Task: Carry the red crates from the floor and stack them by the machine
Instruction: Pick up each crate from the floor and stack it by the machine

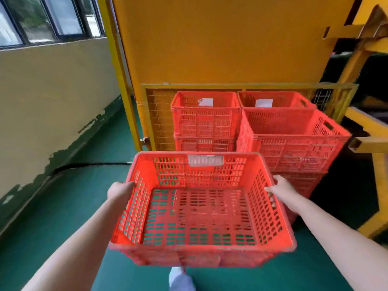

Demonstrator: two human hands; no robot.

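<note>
Left hand [120, 192] and right hand [282, 192], fingers curled round opposite rims, hold the crate [199, 206] level for stacking

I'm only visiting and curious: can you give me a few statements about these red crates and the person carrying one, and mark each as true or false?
1. The carried crate is empty. True.
2. Only the left hand holds it. False: the right hand has a grip on the opposite side too.
3. The floor is green. True.
4. The yellow machine has no crates beside it yet. False: stacked crates already stand in front of it.
5. The carried crate rests on a stack. False: it is held in the air, with the floor showing through its bottom.
</note>
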